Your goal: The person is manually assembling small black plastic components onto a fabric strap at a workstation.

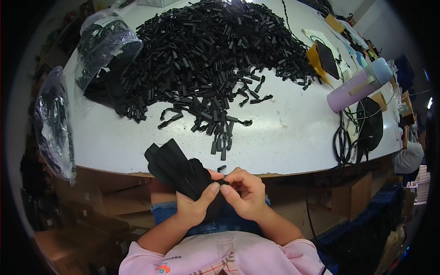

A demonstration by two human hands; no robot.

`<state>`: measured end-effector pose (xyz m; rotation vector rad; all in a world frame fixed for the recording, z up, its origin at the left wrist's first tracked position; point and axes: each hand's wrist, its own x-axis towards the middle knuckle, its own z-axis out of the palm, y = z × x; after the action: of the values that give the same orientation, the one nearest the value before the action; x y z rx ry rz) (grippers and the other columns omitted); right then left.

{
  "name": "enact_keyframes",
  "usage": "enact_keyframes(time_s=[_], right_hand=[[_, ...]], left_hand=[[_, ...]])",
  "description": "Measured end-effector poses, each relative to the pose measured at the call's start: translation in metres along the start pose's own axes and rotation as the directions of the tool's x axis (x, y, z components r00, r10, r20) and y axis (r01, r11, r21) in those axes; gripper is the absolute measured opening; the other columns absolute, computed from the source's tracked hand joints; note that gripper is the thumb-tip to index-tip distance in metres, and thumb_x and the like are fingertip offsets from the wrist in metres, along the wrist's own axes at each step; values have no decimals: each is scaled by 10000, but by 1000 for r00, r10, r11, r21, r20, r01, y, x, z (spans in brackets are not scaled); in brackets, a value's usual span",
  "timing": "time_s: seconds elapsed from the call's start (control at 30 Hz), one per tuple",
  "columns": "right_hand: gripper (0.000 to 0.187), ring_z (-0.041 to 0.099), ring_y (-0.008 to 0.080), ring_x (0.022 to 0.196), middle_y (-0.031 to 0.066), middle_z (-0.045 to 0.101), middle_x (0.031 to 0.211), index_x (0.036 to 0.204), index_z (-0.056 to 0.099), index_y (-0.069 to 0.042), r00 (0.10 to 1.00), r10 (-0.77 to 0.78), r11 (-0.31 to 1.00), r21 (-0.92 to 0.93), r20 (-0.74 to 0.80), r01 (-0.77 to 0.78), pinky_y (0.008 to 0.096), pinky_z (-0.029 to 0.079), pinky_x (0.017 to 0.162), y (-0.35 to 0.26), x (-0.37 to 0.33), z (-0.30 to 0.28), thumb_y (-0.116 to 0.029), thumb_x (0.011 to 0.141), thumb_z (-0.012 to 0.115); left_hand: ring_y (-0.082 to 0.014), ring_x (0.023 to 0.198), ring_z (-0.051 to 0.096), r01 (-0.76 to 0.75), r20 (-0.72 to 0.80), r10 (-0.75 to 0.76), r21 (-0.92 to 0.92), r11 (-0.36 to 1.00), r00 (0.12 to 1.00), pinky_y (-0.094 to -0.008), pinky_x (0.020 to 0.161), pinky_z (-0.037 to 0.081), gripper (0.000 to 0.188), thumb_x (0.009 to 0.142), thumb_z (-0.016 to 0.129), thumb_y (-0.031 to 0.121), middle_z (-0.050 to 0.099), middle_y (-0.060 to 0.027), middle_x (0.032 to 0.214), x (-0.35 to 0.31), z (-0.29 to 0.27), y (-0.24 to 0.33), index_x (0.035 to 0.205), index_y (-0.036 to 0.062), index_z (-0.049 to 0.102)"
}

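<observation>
The left hand [197, 204] is closed around a bundle of black fabric strips [176, 165], thumb on top, with the loose ends fanning out beyond it to the left. The right hand [247, 192] is just beside it, thumb and index finger pinched on a dark bit [223, 182] at the right side of the bundle (a fold of the fabric or a separate small part, I cannot tell which). Both hands are in front of the near edge of the white worktop [284, 137].

Just beyond the fingertips, near that edge, is a single black pull tab [222, 169]. Farther out, straight ahead of the hands, a large heap of black pull tabs [201, 50] spreads across the worktop, with a few strays trailing back toward the hands.

Left of the hands and farther away, a clear plastic bag [107, 34] with black contents rests against the heap; another plastic bag [55, 123] is nearer, at the worktop's left edge. Well to the right of the hands are a lilac tumbler [343, 97], a black cable [341, 144] and a phone [326, 58] leaning on a yellow stand [314, 59].
</observation>
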<state>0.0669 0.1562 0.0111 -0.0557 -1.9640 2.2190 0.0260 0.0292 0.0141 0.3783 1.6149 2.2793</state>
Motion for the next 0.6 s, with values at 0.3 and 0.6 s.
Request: enact_keyframes(time_s=[0.3, 0.6], right_hand=[[43, 396, 53, 492, 33, 471, 667, 766, 507, 19, 974, -225, 943, -243, 35, 227, 188, 314, 429, 5, -1, 0, -23, 774, 509], [62, 402, 69, 499, 51, 475, 671, 793, 505, 15, 995, 4, 998, 68, 99, -10, 188, 324, 452, 4, -4, 0, -40, 776, 528]], left_hand=[[-117, 796, 473, 15, -15, -15, 49, 999, 1000, -234, 725, 373, 152, 743, 547, 53, 489, -51, 848, -3, 4, 5, 884, 12, 509], [-106, 702, 483, -51, 115, 38, 114, 992, 993, -220, 643, 395, 151, 753, 574, 86, 494, -57, 818, 0, -8, 6, 872, 11, 521]])
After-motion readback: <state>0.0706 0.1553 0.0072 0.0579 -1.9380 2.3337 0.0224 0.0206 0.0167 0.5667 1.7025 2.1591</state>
